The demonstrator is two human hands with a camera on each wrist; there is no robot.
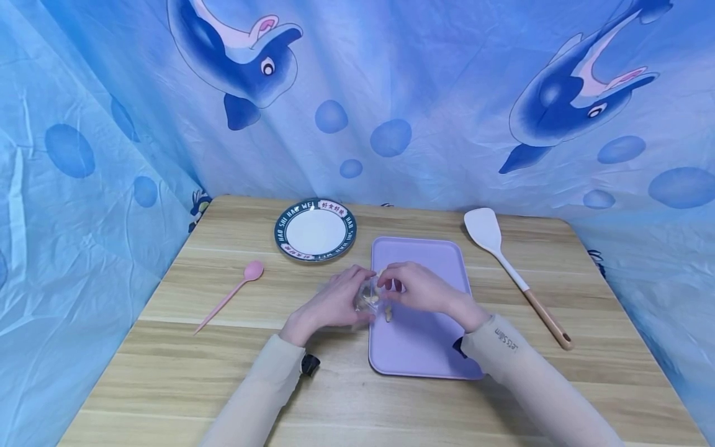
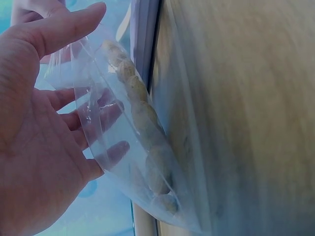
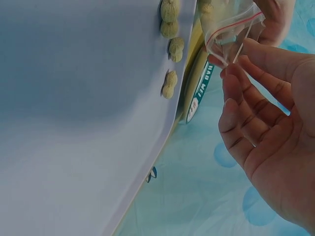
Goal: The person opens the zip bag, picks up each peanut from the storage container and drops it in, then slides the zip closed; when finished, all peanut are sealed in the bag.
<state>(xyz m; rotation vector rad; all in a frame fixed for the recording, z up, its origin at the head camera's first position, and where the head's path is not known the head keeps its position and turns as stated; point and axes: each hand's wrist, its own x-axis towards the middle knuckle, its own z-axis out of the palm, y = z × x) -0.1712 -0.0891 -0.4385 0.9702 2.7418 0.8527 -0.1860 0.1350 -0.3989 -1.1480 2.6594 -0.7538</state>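
A clear zip bag (image 1: 365,299) with a red seal line holds several unshelled peanuts (image 2: 145,118) at the left edge of a lilac tray (image 1: 413,354). My left hand (image 1: 337,301) grips the bag from the left, its thumb and fingers on either side of the plastic. From the right, my right hand (image 1: 421,288) pinches the bag's mouth between thumb and fingertips, seen in the right wrist view. Several loose peanuts (image 3: 170,51) lie in a row on the tray along its left side, below the bag.
Behind the bag stands a white plate (image 1: 315,231) with a dark green lettered rim. A pink spoon (image 1: 253,270) lies on the left of the wooden table (image 1: 184,385). On the right lies a white spatula (image 1: 485,230) with a wooden handle. A blue dolphin curtain (image 1: 436,81) hangs behind.
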